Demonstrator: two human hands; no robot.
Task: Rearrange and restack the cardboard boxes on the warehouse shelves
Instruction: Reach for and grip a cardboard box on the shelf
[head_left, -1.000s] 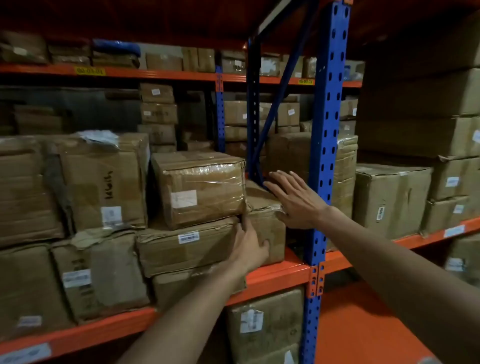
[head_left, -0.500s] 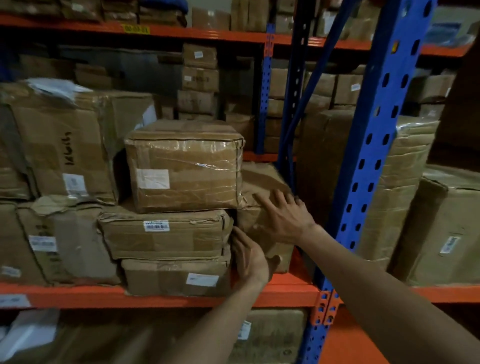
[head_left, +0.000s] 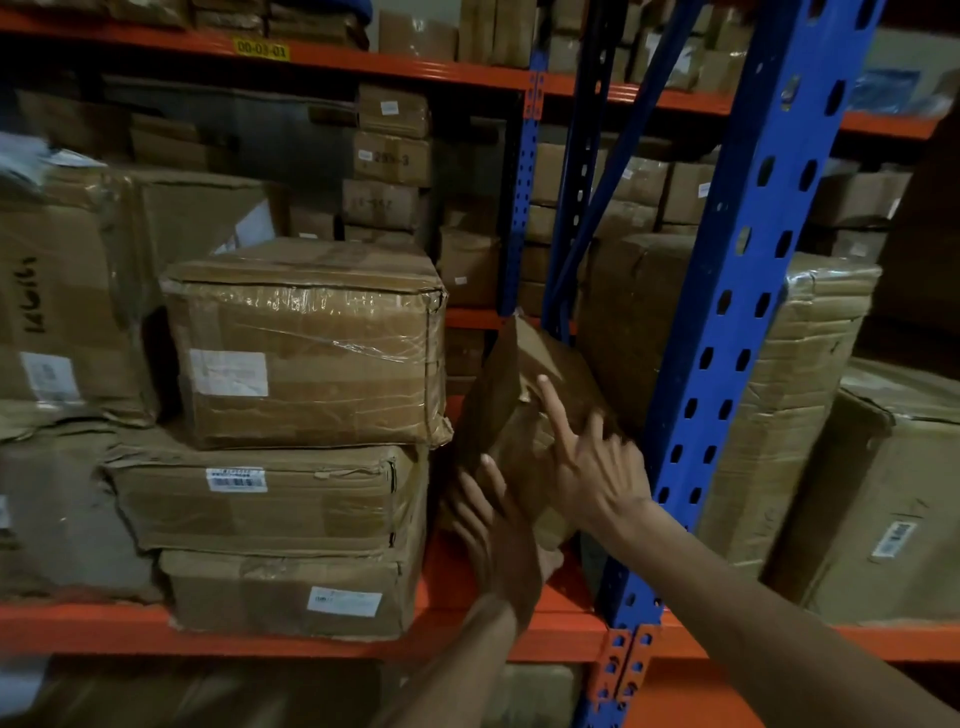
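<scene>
Both hands were on the small tilted box (head_left: 524, 415), neither closed around it. The right hand (head_left: 597, 467) lay flat against its upper face with fingers spread and the forefinger stretched up along the cardboard; the left hand (head_left: 498, 535) was open too, palm pressed to the lower front edge near the bottom corner. It was a press between two palms, not a clasp.

The box stood just left of the blue upright (head_left: 727, 364), leaning in the narrow gap between that post and the stack of three boxes (head_left: 291, 441), its base on the orange shelf beam (head_left: 260, 631).

Its cardboard looked creased and dented, so it would likely give under pressure rather than hold stiff; squeezing the middle of a face would probably buckle it. Being small, it was likely light enough for two hands, though its weight could not be read. The sounder hold seemed to be one hand under the bottom edge and the other on the opposite top corner. The taped top box (head_left: 306, 343) on the stack looked glossier and likely more slippery.
</scene>
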